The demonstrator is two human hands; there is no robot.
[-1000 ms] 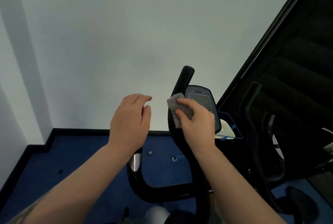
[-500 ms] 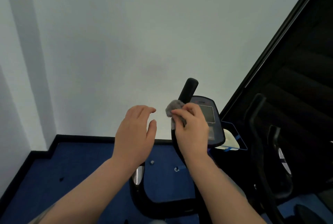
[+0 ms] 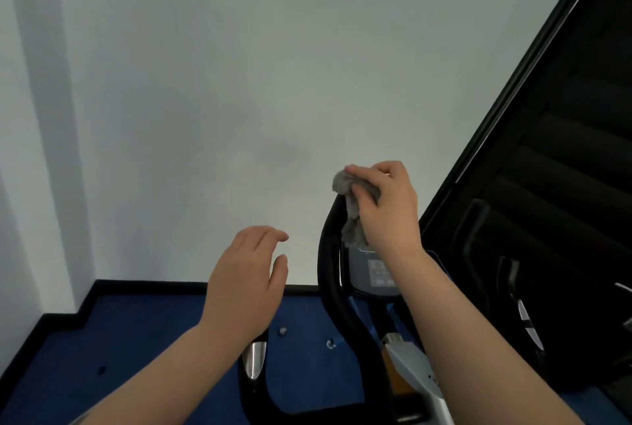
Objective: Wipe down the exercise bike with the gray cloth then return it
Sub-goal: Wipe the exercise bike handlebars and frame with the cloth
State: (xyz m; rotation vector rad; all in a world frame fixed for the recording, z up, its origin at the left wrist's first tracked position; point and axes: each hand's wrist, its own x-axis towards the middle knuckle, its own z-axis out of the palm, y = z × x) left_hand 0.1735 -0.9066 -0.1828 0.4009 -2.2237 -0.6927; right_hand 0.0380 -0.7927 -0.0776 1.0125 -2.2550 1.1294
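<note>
The exercise bike's black handlebar (image 3: 330, 274) curves up in front of me, with its grey console (image 3: 376, 274) just right of it. My right hand (image 3: 386, 206) grips the crumpled gray cloth (image 3: 347, 206) and presses it over the top tip of the handlebar, hiding that tip. A tail of the cloth hangs down toward the console. My left hand (image 3: 246, 281) hovers left of the handlebar, fingers apart, holding nothing. It sits above the bar's other branch with a chrome sensor patch (image 3: 254, 359).
A white wall fills the view ahead, meeting blue carpet (image 3: 136, 339) with a black skirting strip. A dark mirror or window with a black frame (image 3: 513, 100) slants up on the right, reflecting the bike. The bike's silver stem (image 3: 417, 376) is at the lower right.
My right hand has slid the cloth up from beside the console to the top tip of the handlebar. The view has tilted, and my left hand has stayed open beside the bar.
</note>
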